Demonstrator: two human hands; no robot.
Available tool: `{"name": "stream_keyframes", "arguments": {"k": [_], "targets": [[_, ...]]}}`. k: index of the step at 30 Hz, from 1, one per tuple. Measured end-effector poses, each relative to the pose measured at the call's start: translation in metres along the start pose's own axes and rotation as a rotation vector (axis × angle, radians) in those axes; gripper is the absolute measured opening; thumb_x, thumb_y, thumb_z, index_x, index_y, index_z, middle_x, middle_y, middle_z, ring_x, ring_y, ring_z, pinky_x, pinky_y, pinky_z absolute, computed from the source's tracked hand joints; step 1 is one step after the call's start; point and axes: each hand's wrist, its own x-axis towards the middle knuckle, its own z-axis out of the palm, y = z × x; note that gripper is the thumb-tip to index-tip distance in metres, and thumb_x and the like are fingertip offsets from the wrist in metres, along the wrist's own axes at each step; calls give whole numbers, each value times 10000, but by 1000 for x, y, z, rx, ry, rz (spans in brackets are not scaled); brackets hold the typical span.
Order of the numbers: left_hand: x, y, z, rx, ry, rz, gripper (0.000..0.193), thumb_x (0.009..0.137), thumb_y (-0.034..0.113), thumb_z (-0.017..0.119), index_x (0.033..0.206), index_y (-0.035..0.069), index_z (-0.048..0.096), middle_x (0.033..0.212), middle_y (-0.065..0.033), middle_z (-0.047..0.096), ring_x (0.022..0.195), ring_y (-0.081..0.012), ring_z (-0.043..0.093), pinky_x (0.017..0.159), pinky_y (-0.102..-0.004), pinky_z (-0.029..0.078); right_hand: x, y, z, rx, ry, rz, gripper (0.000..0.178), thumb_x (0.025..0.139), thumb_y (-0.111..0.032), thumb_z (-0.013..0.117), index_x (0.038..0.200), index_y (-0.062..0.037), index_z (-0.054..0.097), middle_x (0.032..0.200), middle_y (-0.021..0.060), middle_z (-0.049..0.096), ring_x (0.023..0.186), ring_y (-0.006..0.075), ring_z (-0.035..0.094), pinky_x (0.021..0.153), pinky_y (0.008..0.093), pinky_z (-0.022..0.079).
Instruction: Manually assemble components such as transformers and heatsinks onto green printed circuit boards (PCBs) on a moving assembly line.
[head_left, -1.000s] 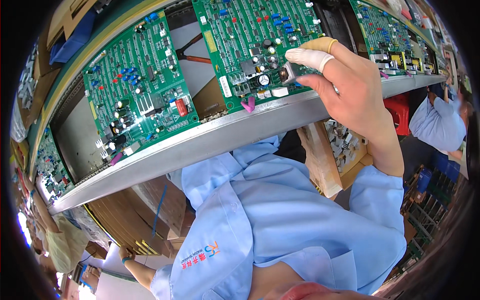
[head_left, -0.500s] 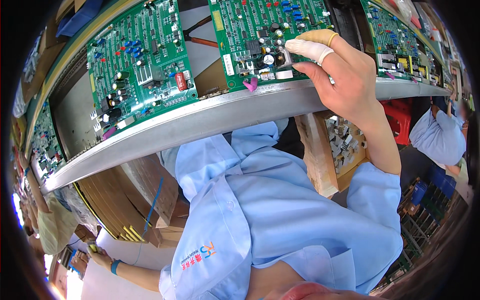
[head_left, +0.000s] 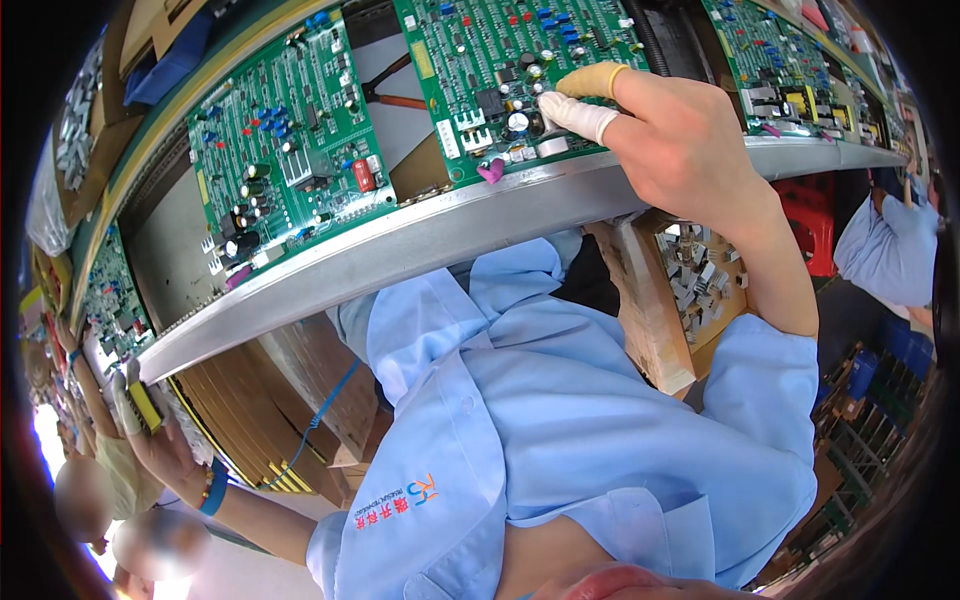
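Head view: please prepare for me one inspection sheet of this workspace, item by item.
Surface: grey metal rail, running across the view.
Job's things: green circuit board under the right hand; yellow-and-dark part in the left hand.
Clutter: orange-handled tool beside the board; box with loose small parts.
Hands: right, two fingers covered, fingertips at the board, grip unclear; left, gripping.
Cables: blue cord below the rail.
Surroundings: co-worker in blue, red plastic object.

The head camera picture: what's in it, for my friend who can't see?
A person's right hand, wearing white and yellow finger covers, is among parts on a green circuit board beside a metal rail. The left hand, at lower left, holds a small yellow thing. More green boards sit either side.
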Motion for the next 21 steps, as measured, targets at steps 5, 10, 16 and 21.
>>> {"name": "stream_keyframes", "arguments": {"k": [5,10,16,21], "targets": [[-18,11,166,-226,-21,-144,609,946,247,571,1431,-34,333,1400,-209,453,997,-195,607,800,-242,526,-29,6,-14,251,282,280,330,779,-7,710,1099,-80,676,1096,70,660,766,162,637,569,246,475],[-1,19,256,272,-829,120,903,711,286,808,1411,-60,356,1337,-166,501,1155,-249,555,935,-347,498,-115,-2,-40,89,481,765,311,829,14,674,1133,-53,673,1063,85,663,819,131,609,693,228,471],[-35,13,381,636,-941,717,747,730,150,776,1391,38,446,1152,-113,620,1072,-194,580,988,-330,427,-249,-22,-38,-252,265,1289,270,896,-155,626,1163,-123,657,1087,86,649,919,237,635,811,289,479],[-58,10,416,1046,-899,1164,816,708,191,802,1417,72,415,1060,-75,671,1008,-247,596,1002,-384,381,-343,-55,18,-250,-203,1742,283,898,-282,586,1142,-149,639,1118,107,626,957,312,621,814,418,480]]}}
